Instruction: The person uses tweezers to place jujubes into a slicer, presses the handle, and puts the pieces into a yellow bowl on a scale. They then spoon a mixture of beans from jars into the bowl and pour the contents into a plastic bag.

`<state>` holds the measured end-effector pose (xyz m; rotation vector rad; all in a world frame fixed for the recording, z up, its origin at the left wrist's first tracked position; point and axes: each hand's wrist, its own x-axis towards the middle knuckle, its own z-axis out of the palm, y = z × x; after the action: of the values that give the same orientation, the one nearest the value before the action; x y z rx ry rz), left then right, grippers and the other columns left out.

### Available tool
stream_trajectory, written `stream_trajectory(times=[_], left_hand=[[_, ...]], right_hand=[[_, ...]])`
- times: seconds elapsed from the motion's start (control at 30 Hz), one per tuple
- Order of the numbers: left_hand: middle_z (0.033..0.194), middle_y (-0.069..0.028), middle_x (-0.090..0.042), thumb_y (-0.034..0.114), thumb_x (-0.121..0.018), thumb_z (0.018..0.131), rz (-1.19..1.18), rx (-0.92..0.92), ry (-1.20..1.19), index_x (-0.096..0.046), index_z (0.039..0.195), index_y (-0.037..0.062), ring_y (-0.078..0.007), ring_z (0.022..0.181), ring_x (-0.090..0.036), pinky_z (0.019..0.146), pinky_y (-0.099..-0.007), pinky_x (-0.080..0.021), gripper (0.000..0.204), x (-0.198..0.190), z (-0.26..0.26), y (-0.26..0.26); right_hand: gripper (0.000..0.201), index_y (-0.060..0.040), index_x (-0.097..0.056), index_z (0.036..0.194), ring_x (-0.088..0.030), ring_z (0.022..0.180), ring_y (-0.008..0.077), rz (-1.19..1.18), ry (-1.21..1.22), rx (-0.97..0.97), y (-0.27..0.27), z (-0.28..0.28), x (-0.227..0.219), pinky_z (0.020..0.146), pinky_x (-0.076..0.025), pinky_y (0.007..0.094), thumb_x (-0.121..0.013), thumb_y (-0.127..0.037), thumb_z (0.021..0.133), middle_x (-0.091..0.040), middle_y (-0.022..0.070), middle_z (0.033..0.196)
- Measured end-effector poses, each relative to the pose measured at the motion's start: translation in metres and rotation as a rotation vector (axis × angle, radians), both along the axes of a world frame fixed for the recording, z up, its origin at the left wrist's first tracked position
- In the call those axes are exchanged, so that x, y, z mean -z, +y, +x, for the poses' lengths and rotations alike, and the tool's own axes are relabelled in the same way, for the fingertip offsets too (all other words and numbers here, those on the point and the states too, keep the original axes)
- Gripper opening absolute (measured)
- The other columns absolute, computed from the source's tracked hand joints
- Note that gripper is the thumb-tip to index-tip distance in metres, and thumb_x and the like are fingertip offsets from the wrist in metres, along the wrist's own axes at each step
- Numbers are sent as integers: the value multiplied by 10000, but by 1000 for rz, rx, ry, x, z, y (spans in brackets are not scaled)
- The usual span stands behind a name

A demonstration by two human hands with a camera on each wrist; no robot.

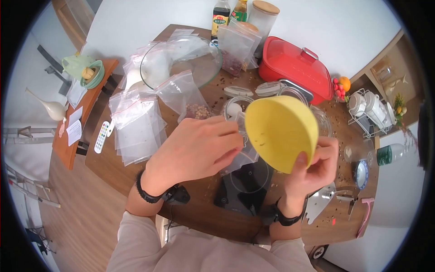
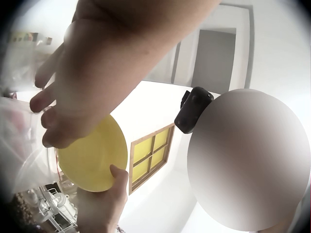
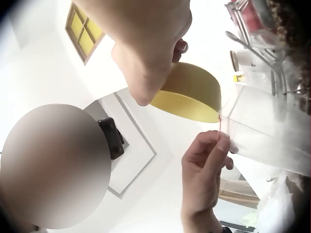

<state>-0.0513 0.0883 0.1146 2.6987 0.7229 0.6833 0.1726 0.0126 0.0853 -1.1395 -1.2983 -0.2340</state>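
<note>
My right hand (image 1: 312, 170) grips the rim of a yellow bowl (image 1: 282, 129), thumb on the inside, and the bowl is tilted with a few small dark bits in it. My left hand (image 1: 199, 147) pinches the edge of a clear plastic bag (image 1: 244, 161) just left of the bowl. In the right wrist view the left hand (image 3: 206, 170) holds the red-lined edge of the bag (image 3: 262, 126) right beside the rim of the bowl (image 3: 192, 92). The left wrist view shows the right thumb over the rim of the bowl (image 2: 95, 158).
A black scale (image 1: 242, 192) lies below the hands. Glass jars (image 1: 233, 109), a red cooker (image 1: 294, 65) and a glass lid (image 1: 206, 65) stand farther back. Empty bags (image 1: 136, 131) and a bag of beans (image 1: 197, 109) are left; a metal piece (image 1: 319, 204) is right.
</note>
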Motion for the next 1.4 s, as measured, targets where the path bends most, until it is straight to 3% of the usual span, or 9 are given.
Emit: stream_trajectory(times=[0.13, 0.3, 0.7, 0.8, 0.9, 1.0, 1.1, 1.23, 1.4], left_hand=[[908, -18, -600, 122, -692, 817, 63, -58, -29, -593, 860, 114, -248, 947, -588, 784, -388, -473, 108, -4, -11, 3], [990, -27, -613, 129, -666, 855, 170, -150, -76, -589, 906, 116, -255, 1050, -560, 1015, -477, -355, 93, -9, -24, -2], [908, -31, -586, 122, -663, 885, -134, 27, 26, -575, 887, 107, -238, 941, -589, 932, -413, -427, 89, -12, -49, -8], [912, -42, -580, 119, -671, 878, -135, 120, 22, -587, 879, 96, -259, 937, -586, 887, -379, -453, 87, -9, -48, -13], [948, -48, -597, 150, -694, 868, -132, 97, 34, -621, 903, 87, -274, 966, -590, 879, -381, -470, 102, -10, -44, -21], [1037, -56, -618, 204, -720, 861, -123, 27, -98, -650, 944, 79, -290, 1026, -595, 877, -384, -485, 165, -15, -53, -14], [1014, -91, -677, 316, -720, 884, 90, -454, -180, -674, 980, 53, -327, 964, -642, 820, -401, -519, 284, 5, -75, 24], [776, -124, -723, 451, -673, 917, -122, -963, 1, -709, 966, 12, -332, 727, -695, 690, -417, -540, 444, 51, -115, 98], [746, -122, -690, 332, -659, 946, -369, -532, -230, -713, 906, 12, -249, 706, -662, 663, -376, -511, 327, 70, -108, 123]], right_hand=[[260, -34, -480, 775, -477, 737, 110, -6, 305, 38, -19, 7, -29, 668, -378, 249, -624, -198, 916, -521, 30, 780], [206, -34, -456, 725, -411, 691, 57, -462, 256, -104, -44, 21, -40, 603, -339, 236, -565, -46, 900, -460, -28, 715], [254, 25, -537, 771, -582, 624, 113, -1153, 481, -109, -77, 21, 90, 572, -459, 325, -613, -137, 951, -571, 61, 613], [281, 28, -543, 773, -623, 634, 155, -1171, 515, -129, -73, 22, 96, 570, -468, 337, -632, -170, 952, -589, 115, 654], [249, 20, -559, 827, -616, 605, 167, -788, -105, 48, -67, 27, 105, 545, -450, 314, -650, -177, 949, -584, 138, 698], [201, 2, -559, 887, -558, 535, 157, -517, -245, 143, -58, 25, 86, 503, -409, 291, -680, -153, 930, -560, 121, 697], [206, -3, -548, 928, -504, 508, 150, -737, 72, 44, -67, 2, 55, 491, -389, 305, -708, -131, 908, -535, 106, 718], [201, -4, -540, 908, -461, 488, 137, -737, 166, -38, -70, -4, 63, 473, -363, 304, -712, -108, 902, -544, 90, 769], [201, -6, -538, 885, -454, 483, 132, -688, 137, -64, -74, -7, 65, 469, -361, 299, -715, -100, 899, -530, 79, 782]])
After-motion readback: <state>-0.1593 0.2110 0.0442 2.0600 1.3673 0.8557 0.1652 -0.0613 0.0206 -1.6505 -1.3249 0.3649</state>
